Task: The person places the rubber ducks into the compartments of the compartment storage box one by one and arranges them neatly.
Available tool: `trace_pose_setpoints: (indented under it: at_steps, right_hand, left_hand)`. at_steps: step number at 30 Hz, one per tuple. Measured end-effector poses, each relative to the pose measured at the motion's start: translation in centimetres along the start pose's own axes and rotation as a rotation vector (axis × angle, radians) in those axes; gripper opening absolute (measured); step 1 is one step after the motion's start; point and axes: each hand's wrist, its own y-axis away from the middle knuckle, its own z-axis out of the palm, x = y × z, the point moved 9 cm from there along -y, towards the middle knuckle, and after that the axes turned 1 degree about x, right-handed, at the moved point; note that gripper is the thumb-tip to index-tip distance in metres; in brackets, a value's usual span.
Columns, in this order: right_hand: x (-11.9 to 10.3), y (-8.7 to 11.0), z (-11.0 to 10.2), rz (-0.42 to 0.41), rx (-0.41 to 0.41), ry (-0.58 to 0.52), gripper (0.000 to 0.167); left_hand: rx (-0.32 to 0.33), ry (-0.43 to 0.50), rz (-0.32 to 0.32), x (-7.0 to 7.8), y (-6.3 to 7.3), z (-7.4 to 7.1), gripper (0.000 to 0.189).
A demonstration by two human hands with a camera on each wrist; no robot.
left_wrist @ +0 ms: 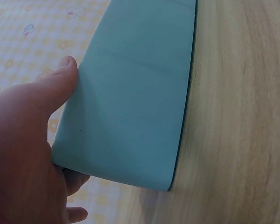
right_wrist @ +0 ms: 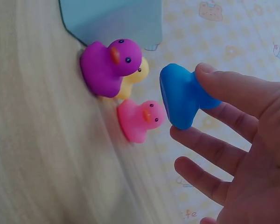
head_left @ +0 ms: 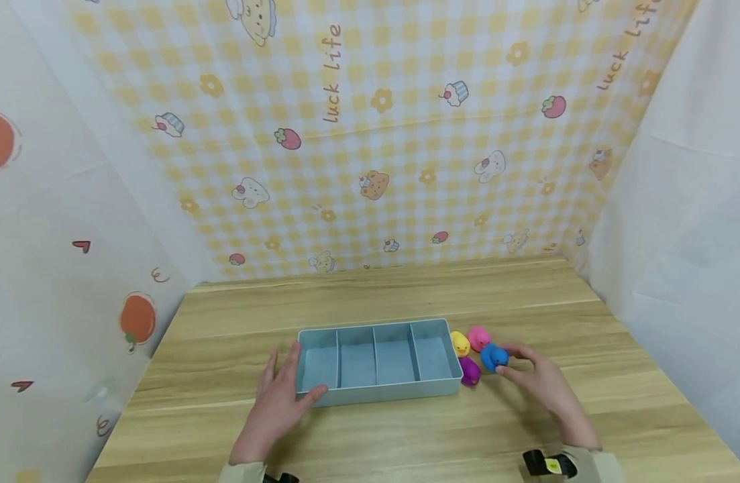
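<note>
In the head view a blue rubber duck (head_left: pixel 494 357) is pinched between the thumb and fingers of my right hand (head_left: pixel 541 380). The right wrist view shows the blue duck (right_wrist: pixel 182 95) raised off the table, its flat base facing left. Close by are a pink duck (head_left: pixel 479 337), a yellow duck (head_left: pixel 460 344) and a purple duck (head_left: pixel 469 371), grouped at the box's right end. My left hand (head_left: pixel 279 396) rests against the left end of a blue-green divided box (head_left: pixel 388 393). Its thumb lies at the front rim, its fingers extended along the end wall.
Thin dividers (head_left: pixel 376 355) split the box into several compartments in a row, with no ducks in them. The wooden table (head_left: pixel 370 443) runs back to a yellow checked cloth (head_left: pixel 357 147). White cloth sides (head_left: pixel 677 201) stand left and right.
</note>
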Motion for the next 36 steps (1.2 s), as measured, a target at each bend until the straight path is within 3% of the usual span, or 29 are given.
trace_pose_setpoints:
  at_steps: [36]
  right_hand:
    - [-5.0,-2.2,2.3,0.007,-0.039,-0.170,0.047]
  left_hand:
    - [-0.028,0.022,-0.006,-0.2,-0.1,-0.1,0.096]
